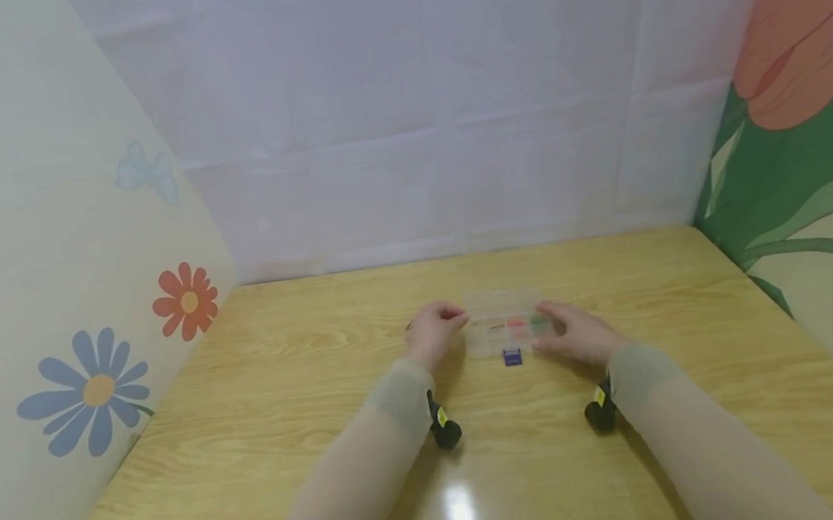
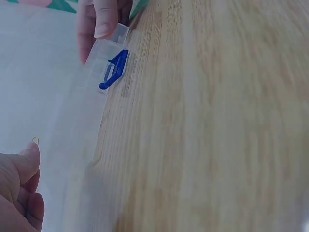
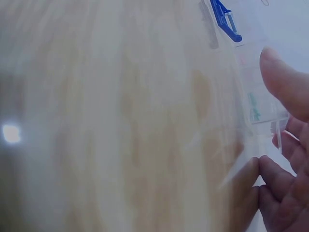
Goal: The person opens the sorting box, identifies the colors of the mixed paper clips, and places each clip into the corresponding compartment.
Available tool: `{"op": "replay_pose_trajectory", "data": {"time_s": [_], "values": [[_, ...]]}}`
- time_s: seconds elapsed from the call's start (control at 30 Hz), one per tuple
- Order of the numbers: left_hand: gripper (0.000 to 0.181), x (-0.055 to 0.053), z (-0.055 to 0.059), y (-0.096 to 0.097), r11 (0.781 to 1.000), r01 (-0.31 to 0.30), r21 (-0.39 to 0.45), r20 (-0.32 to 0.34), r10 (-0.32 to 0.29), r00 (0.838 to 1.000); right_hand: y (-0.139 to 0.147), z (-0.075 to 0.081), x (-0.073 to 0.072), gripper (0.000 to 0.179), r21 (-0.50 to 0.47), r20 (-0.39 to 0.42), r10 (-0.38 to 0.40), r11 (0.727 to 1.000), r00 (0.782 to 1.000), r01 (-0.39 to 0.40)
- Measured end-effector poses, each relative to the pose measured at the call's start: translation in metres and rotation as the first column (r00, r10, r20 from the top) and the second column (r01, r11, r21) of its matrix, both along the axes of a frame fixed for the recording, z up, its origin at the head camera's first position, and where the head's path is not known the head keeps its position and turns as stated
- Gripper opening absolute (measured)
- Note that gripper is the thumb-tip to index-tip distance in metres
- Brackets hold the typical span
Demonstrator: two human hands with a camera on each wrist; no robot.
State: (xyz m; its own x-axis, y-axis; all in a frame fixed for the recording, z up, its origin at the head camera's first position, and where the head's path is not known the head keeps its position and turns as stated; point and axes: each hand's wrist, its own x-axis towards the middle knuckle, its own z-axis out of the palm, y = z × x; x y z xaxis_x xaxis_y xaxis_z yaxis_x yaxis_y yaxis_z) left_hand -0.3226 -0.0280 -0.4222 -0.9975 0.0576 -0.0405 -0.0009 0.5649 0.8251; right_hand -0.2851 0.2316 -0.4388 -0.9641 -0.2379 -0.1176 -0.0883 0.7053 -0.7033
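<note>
A clear plastic compartment box [image 1: 476,348] sits on the table, lid [image 1: 501,299] raised at the back. Small red pieces [image 1: 517,324] and green pieces [image 1: 539,321] lie in separate compartments. A blue latch [image 2: 116,70] hangs at the box's front edge. At the box's left side, my left hand [image 1: 434,329] pinches a thin yellowish wire loop that looks like a paper clip [image 2: 35,140] between thumb and finger. My right hand [image 1: 578,335] holds the box's right end, thumb toward the front and fingers along the side; part of that grip is hidden.
The wood-grain table [image 1: 310,404] reaches back to a white cloth backdrop [image 1: 329,134]. Flower-printed panels stand at the left [image 1: 26,272] and right [image 1: 815,171]. Light glares off the table's near part.
</note>
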Motion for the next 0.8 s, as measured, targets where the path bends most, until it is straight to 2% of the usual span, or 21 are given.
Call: {"op": "replay_pose_trajectory", "data": {"time_s": [0.3,0.8], "values": [[0.008,-0.0021,-0.0022,0.0090,0.999,-0.013,-0.043,-0.051,0.011,0.999,-0.0024,0.0018,0.0016,0.082,0.002,-0.003,-0.007,1.000,1.000,0.007],[0.008,-0.0052,-0.0085,0.0096,0.992,-0.003,-0.125,-0.090,-0.009,0.996,-0.0023,-0.0003,0.0008,0.082,0.005,0.018,-0.019,1.000,1.000,0.019]]}}
